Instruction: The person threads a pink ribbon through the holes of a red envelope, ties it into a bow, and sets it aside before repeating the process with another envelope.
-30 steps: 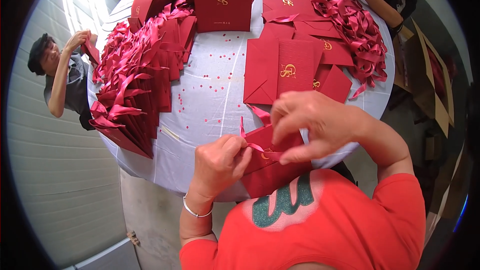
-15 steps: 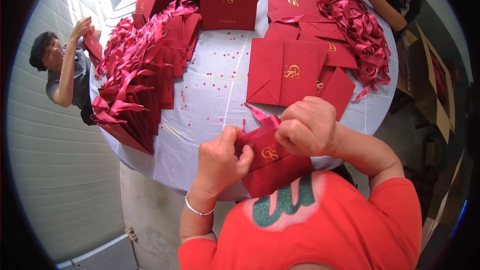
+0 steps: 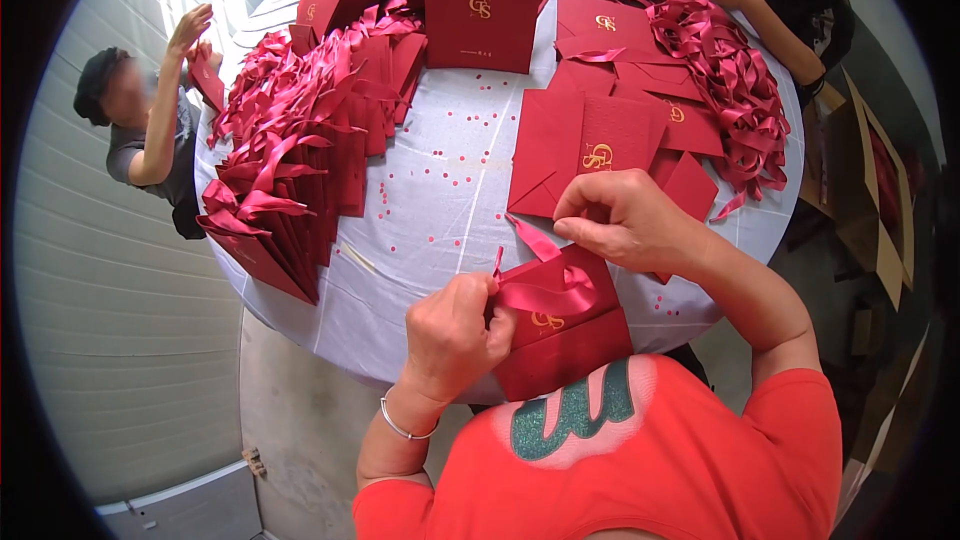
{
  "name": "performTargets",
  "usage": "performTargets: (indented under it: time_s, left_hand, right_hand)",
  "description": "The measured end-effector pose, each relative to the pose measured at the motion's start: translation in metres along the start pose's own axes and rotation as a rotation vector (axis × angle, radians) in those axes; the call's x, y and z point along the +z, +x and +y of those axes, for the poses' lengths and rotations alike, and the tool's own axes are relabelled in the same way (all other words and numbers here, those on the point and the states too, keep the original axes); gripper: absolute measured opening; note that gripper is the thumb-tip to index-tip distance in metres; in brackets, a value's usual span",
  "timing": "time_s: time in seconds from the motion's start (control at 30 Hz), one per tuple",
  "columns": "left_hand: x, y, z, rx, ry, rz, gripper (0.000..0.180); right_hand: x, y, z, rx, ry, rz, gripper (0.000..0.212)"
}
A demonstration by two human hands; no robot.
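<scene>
A dark red paper gift bag (image 3: pixel 565 345) with a gold emblem lies flat at the table's near edge, against my front. A pink-red satin ribbon (image 3: pixel 560 295) loops across its upper part. My left hand (image 3: pixel 455 335) is closed at the bag's left edge, pinching the ribbon between thumb and forefinger. Above the bag's upper right hovers my right hand (image 3: pixel 635 220), thumb and forefinger brought together. Whether anything small is between those fingertips cannot be made out. One loose ribbon end sticks up just left of my right hand.
Flat red bags (image 3: pixel 590 140) overlap beyond my right hand. Rows of ribboned bags (image 3: pixel 290 140) line the left, and a ribbon heap (image 3: pixel 735 90) lies right. Small red dots dot the white tablecloth (image 3: pixel 420 200). Two people work across the table; an open carton (image 3: pixel 870 190) stands right.
My right hand has lifted off the bag and moved up and away from the ribbon, which now hangs in a looser loop. My left hand keeps its grip, slightly lower.
</scene>
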State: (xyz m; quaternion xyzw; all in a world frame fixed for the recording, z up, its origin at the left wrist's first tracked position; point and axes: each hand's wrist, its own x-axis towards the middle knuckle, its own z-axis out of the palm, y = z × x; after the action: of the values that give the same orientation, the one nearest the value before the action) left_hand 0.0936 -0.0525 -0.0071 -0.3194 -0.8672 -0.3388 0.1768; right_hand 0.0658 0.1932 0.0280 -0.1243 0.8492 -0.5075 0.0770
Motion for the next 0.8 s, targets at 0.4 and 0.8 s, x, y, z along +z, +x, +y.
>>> performTargets:
  time_s: [0.4, 0.8]
  left_hand:
    - [-0.022, 0.038, -0.032, 0.247, 0.033, -0.186, 0.025]
    - [-0.010, 0.030, -0.049, 0.287, -0.004, -0.352, 0.019]
  right_hand:
    - [0.000, 0.012, -0.004, 0.177, 0.099, -0.365, 0.019]
    - [0.035, 0.000, 0.028, -0.345, -0.363, 0.062, 0.011]
